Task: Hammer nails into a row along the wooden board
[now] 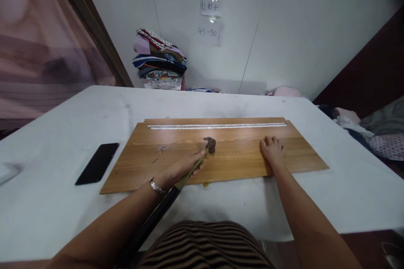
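My left hand (192, 164) is closed around the upper handle of a claw hammer (189, 173), just below its rusty dark head. The hammer head is over the middle of a wooden board (246, 166). Its long handle slants back under my left forearm. A short row of small dark nail heads (229, 152) runs rightward from the hammer head. On the board's right part rests my right hand (273, 150), fingers apart and slightly bent, with nothing seen in it. Several loose nails (162, 149) lie left of the hammer, and a single nail (155, 160) sits nearer me.
Two white strips with markings (217, 126) lie along the board's far edge. A black phone (97, 164) is left of the board on the white table (126, 107). Folded clothes (160, 61) are stacked against the wall, below and beside handwritten paper notes (208, 31).
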### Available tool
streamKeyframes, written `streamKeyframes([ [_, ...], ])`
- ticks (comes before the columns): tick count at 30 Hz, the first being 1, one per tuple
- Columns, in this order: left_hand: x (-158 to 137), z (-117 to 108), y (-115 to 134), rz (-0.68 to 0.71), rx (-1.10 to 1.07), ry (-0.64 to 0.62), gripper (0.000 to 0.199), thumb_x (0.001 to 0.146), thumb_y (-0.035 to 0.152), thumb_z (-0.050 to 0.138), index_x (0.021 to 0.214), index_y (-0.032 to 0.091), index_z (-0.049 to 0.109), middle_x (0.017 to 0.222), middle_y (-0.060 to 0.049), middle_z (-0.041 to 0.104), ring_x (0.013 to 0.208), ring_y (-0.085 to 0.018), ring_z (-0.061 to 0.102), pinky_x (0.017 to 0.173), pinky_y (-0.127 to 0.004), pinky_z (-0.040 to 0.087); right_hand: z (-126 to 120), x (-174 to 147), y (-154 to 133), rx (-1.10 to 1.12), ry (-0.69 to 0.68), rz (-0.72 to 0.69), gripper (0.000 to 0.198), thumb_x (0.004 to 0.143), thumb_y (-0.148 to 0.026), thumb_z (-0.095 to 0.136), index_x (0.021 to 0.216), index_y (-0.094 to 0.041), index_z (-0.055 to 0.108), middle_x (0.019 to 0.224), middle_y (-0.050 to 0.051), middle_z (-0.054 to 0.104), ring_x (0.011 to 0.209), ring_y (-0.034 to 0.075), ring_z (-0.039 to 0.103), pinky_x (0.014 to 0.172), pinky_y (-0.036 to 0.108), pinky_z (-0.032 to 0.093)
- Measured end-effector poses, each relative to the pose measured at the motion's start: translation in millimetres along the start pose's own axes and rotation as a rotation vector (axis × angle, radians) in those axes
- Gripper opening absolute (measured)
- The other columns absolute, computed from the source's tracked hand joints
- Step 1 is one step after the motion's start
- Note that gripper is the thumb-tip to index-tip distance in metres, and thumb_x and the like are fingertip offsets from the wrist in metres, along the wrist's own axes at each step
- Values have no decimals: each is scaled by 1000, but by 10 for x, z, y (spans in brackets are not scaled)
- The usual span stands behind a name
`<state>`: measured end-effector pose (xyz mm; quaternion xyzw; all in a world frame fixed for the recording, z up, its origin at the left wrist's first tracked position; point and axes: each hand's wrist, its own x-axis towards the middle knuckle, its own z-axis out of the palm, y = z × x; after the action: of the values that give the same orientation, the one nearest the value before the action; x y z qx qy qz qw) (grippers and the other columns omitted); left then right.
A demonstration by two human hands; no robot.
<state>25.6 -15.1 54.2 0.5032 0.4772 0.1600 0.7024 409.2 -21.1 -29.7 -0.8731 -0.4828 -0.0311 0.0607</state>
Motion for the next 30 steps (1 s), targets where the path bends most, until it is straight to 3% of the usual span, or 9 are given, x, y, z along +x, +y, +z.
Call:
streamKeyframes([
  [10, 36, 45, -15, 42, 11, 72, 53, 92, 71, 57, 104, 20, 62, 77, 0, 55, 60, -11, 41, 51, -25, 29, -25, -15, -17, 5, -2, -5, 47, 106, -41, 34, 134, -19, 66, 142, 18, 60, 134, 33, 51, 108, 50, 38],
  [17, 18, 2, 45, 42, 18, 29, 55, 91, 73, 56, 103, 19, 60, 76, 1, 54, 56, -10, 38, 49, -25, 27, -40, -4, -14, 20, -6, 3, 49, 106, -42, 34, 137, -18, 64, 147, 18, 58, 138, 33, 48, 111, 51, 37],
  [27, -12, 68, 45, 46, 33, 80, 57, 92, 74, 52, 104, 19, 58, 71, 3, 53, 52, -9, 38, 47, -25, 24, -44, -10, -26, 26, -8, 10, 50, 106, -41, 34, 140, -18, 63, 147, 18, 58, 138, 33, 49, 112, 51, 36],
  [30, -18, 50, 77, 44, 47, 30, 61, 88, 78, 55, 103, 19, 57, 70, 4, 53, 51, -8, 36, 47, -25, 24, -30, -6, -16, 20, -8, 11, 51, 106, -42, 33, 142, -19, 62, 147, 18, 58, 138, 32, 47, 112, 51, 36],
])
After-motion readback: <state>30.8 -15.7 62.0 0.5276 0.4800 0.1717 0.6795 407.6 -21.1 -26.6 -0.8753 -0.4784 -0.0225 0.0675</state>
